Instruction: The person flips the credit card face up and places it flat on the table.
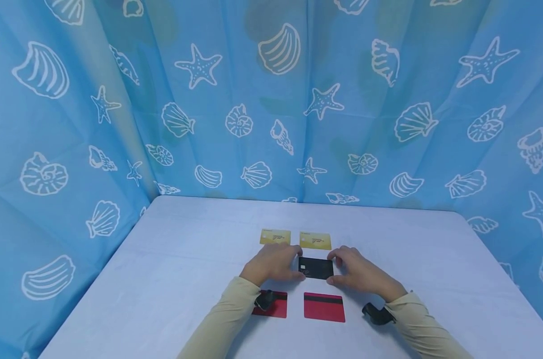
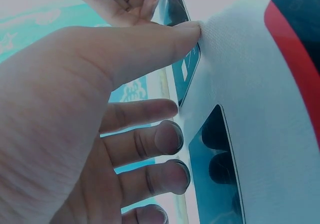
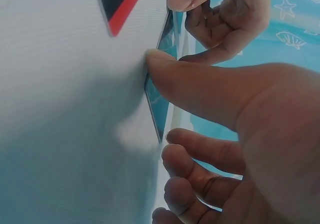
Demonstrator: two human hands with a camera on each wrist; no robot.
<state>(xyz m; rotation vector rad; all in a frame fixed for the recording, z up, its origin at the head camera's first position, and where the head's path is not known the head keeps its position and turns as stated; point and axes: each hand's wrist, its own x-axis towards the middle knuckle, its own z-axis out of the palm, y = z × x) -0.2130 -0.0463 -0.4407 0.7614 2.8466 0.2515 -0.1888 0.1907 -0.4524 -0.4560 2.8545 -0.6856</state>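
A black card [image 1: 318,269] with a chip and "VIP" lettering lies on the white table between both hands. My left hand [image 1: 273,262] pinches its left end, thumb at the near corner and index finger at the far one. The other end is between the thumb and index finger of my right hand [image 1: 358,271]. In the left wrist view the thumb tip presses the edge of the black card [image 2: 188,72], and the remaining fingers hang loosely curved. The right wrist view likewise has the thumb on the edge of the black card [image 3: 158,109].
Two gold cards [image 1: 315,241] lie beyond the hands. Nearer me are two red cards [image 1: 324,311] with dark stripes, the left one partly covered by the left wrist camera [image 1: 265,299]. A blue shell-patterned curtain [image 1: 235,99] borders the white table [image 1: 173,259].
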